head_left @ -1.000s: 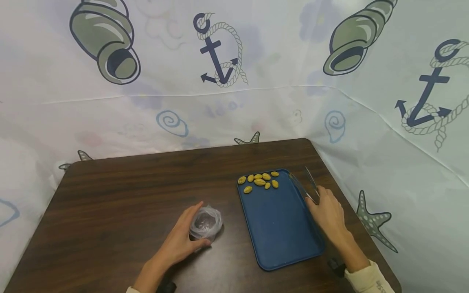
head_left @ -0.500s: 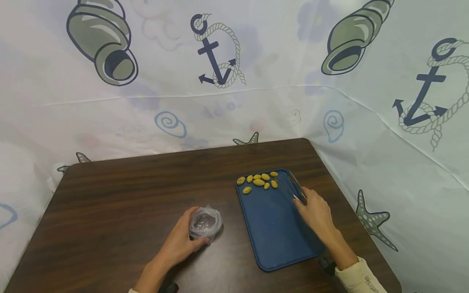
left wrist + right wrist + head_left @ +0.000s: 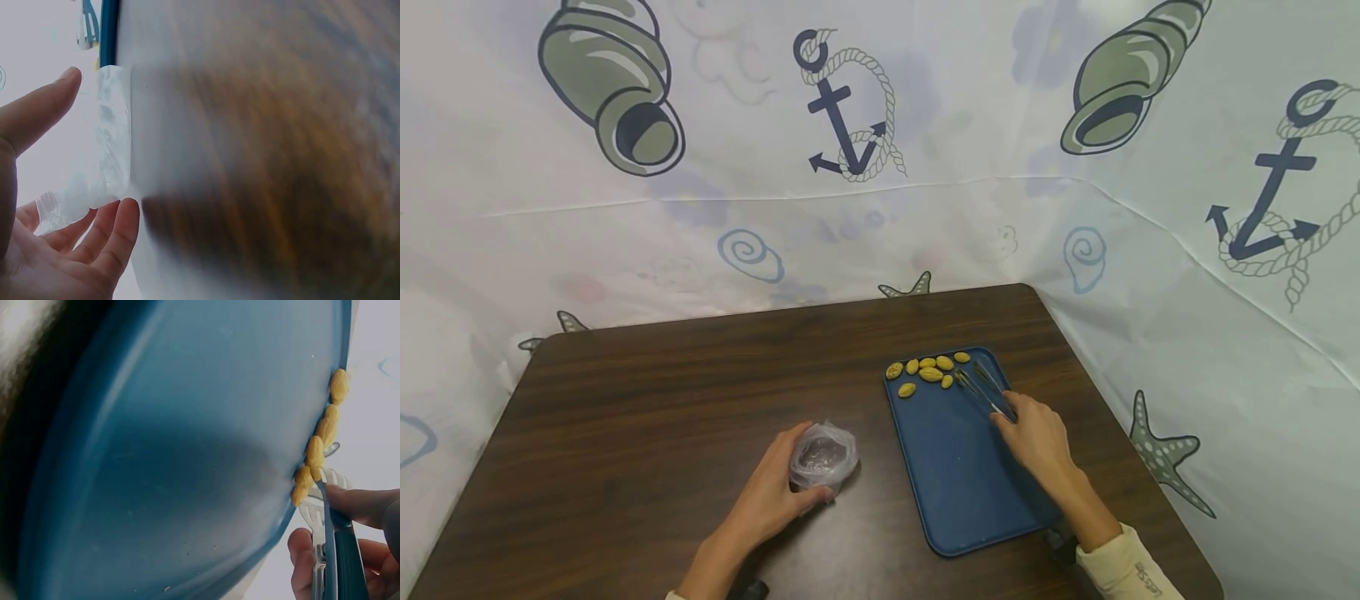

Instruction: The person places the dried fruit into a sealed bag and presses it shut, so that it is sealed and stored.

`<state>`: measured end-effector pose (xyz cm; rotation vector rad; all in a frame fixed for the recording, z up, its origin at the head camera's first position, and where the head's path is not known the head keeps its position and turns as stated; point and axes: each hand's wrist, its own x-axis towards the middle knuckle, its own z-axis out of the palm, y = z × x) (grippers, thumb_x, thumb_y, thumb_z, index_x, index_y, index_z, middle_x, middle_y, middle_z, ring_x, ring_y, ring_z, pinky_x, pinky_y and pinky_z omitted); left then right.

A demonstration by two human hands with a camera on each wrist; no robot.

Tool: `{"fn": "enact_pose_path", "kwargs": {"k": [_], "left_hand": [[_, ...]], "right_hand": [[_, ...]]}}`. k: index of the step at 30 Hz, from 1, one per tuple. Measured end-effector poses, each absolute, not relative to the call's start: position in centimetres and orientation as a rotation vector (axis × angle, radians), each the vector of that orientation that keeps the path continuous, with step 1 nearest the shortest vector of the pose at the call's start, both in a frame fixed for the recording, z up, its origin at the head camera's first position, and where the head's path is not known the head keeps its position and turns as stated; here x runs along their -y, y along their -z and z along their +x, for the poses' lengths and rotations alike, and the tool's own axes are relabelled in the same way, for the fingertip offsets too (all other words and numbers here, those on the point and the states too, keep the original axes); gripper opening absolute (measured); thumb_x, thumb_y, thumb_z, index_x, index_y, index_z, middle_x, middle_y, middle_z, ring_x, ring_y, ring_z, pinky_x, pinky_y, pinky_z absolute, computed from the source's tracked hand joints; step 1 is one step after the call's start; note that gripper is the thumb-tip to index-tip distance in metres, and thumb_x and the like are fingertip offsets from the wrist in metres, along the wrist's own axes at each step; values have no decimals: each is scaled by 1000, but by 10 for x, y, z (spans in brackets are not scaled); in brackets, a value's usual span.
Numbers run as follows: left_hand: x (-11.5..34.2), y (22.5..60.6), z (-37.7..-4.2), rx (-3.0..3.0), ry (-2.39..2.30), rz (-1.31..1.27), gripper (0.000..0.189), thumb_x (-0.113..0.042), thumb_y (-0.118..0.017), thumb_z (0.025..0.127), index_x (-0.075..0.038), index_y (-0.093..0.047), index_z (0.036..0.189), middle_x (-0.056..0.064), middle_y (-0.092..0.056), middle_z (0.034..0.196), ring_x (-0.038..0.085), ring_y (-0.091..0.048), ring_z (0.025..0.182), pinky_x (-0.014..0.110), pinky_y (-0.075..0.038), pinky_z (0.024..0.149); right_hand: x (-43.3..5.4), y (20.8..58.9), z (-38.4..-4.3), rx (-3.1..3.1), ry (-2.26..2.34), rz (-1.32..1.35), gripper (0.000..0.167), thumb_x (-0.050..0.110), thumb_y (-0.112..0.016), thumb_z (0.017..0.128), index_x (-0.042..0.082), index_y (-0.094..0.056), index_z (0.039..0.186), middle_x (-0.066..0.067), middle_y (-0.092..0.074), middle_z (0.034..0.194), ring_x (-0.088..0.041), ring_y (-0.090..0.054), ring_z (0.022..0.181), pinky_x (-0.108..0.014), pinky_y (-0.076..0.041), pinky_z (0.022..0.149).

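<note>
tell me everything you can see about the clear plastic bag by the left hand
The plastic bag looks thin, see-through and colourless, with wrinkled sides and bright glints. It stands on the brown table, its round mouth open upward and its rim uneven and crumpled. It sits left of the blue tray, apart from it. The left hand curves around its left side, fingertips touching it. Glare hides much of the inside, so I can't tell whether it holds anything.
</note>
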<state>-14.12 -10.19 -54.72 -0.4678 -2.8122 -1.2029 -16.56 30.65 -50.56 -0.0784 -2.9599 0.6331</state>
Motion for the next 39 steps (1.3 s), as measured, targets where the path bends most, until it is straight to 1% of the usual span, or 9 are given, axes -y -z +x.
{"fn": "enact_pose_path", "kwargs": {"k": [3,9,17,19,27,31,33,36,39], "left_hand": [[101,546,-141,2807,1209,-471,104,-30,-98,68,-16,-43,155,4,-56,145,26,-55,133,55,-46,106],[101,547,-141,2801,1205,-468,104,-28,-98,68,-15,-43,155,5,-58,143,26,-55,132,55,-46,106],[103,552,-142,2830,1267,-420,105,-34,-96,69,-21,-41,157,8,-55,149,30,-52,136,57,-44,107],[103,554,-144,2832,1287,-415,104,-35,-96,70,-22,-41,158,9,-53,151,31,-51,137,58,-43,107],[98,563,-152,2787,1326,-392,102,-28,-95,70,-25,-42,157,9,-57,146,29,-53,131,56,-44,105],[93,569,-155,2770,1323,-403,101,-24,-95,70,-25,-43,156,9,-59,143,27,-54,128,54,-45,104],[91,571,-156,2769,1312,-404,101,-23,-95,70,-26,-44,156,8,-59,141,25,-54,126,52,-46,102],[90,571,-157,2774,1289,-395,101,-23,-96,70,-27,-44,156,8,-59,139,23,-54,123,49,-47,99],[88,570,-159,2768,1270,-402,100,-24,-96,70,-27,-44,156,9,-59,137,23,-55,119,47,-48,96]], "right_hand": [[-306,506,-166,2967,-622,-80,50,26,-74,94,-4,-65,133,-28,-71,124,-25,-67,66,-47,-56,66],[-306,505,-165,2991,-590,-85,44,24,-73,95,-1,-68,131,-26,-74,115,-19,-56,56,-38,-47,52],[-307,506,-161,2978,-572,-80,42,24,-72,96,1,-69,131,-26,-75,110,-17,-46,52,-33,-36,49],[-307,507,-160,2974,-581,-88,42,24,-72,96,2,-68,132,-24,-77,101,-16,-42,49,-32,-34,48],[-306,506,-156,2935,-595,-91,42,25,-72,96,3,-69,131,-20,-77,89,-14,-37,48,-33,-33,50],[-306,506,-154,2921,-601,-87,41,24,-73,95,3,-70,130,-9,-63,61,-12,-30,45,-32,-31,48],[-306,506,-153,2916,-609,-84,41,24,-73,96,4,-70,131,-1,-48,51,-11,-27,44,-31,-30,46],[-305,505,-151,2908,-621,-76,41,24,-73,96,3,-70,131,4,-36,48,-9,-24,42,-29,-28,44],[-304,501,-149,2888,-632,-57,42,24,-73,96,2,-69,131,6,-34,47,-8,-23,40,-27,-27,42]]}}
